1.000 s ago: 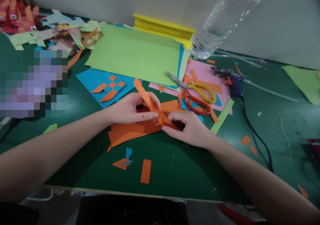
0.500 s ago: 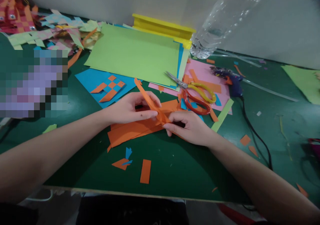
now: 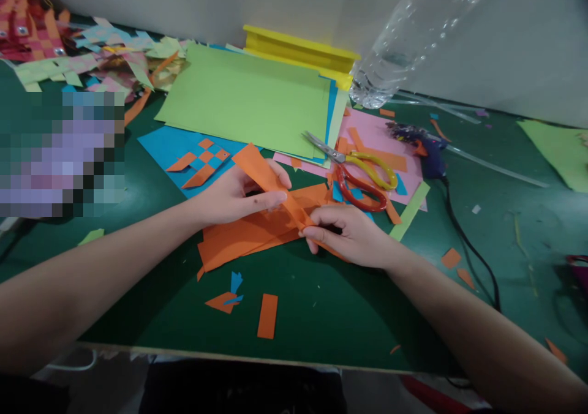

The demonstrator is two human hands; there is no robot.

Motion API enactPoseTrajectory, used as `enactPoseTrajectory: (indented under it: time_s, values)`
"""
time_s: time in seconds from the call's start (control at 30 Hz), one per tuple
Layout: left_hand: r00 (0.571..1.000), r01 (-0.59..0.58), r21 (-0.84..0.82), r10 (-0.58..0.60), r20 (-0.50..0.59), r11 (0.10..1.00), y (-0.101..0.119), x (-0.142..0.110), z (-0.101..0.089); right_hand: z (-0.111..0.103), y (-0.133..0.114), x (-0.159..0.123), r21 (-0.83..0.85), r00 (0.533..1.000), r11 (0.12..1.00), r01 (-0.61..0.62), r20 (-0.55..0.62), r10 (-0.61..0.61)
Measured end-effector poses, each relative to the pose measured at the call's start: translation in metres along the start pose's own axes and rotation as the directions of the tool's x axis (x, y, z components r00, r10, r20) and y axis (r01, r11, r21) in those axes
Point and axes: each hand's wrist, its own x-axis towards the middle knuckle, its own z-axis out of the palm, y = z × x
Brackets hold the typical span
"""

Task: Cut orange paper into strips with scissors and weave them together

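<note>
The strip (image 3: 254, 164) is plain orange, the fish (image 3: 204, 161) orange-and-blue check; the scissors (image 3: 339, 156) have one yellow handle (image 3: 353, 157), one red; the table (image 3: 321, 322) is green, the glue gun (image 3: 433, 161) dark blue with an orange trigger (image 3: 418, 149)

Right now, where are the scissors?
In the head view, the scissors lie right of centre, just beyond the right hand, blades over the near right corner of the green sheets, yellow handle over the pink paper.

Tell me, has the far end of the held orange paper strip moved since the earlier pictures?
Yes: the held orange paper strip now reaches farther left at its far end, nearer the orange-and-blue checkered paper fish.
</note>
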Motion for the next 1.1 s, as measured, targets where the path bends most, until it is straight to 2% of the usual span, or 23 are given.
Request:
enactPoseTrajectory:
  time_s: [0.2, 0.37, 0.53, 0.73, 0.83, 0.97, 1.1]
  values:
    - [1.000, 0.012, 0.017, -0.011, -0.027, 1.000, 0.002, 0.001, 0.001, -0.004, 0.002, -0.001, 0.031, 0.999, 0.999, 0.009, 0.052, -0.011]
    - [1.000, -0.022, 0.047, 0.022, -0.007, 0.999, -0.002, 0.001, 0.001, -0.005, 0.005, -0.002, 0.064, 0.997, 0.998, -0.008, 0.082, 0.002]
    - [0.999, -0.037, 0.119, 0.033, 0.034, 0.992, -0.001, -0.001, 0.004, 0.000, 0.002, -0.002, -0.009, 1.000, 1.000, -0.003, -0.012, 0.003]
    - [0.991, -0.121, 0.189, 0.107, 0.081, 0.975, -0.001, -0.002, 0.011, 0.008, -0.003, -0.001, -0.063, 0.994, 0.996, -0.061, -0.094, 0.055]
    - [0.995, -0.092, 0.148, 0.085, 0.055, 0.985, -0.001, -0.002, 0.011, 0.010, -0.001, 0.001, -0.046, 0.991, 0.996, -0.080, -0.109, 0.074]
    - [0.997, -0.077, 0.115, 0.076, 0.010, 0.990, -0.001, -0.002, 0.009, 0.009, -0.001, 0.001, 0.090, 0.988, 0.985, -0.149, -0.027, 0.152]
    - [0.997, -0.069, 0.067, 0.071, -0.042, 0.995, 0.000, -0.001, 0.007, 0.007, -0.002, 0.000, 0.139, 0.984, 0.976, -0.170, -0.021, 0.174]
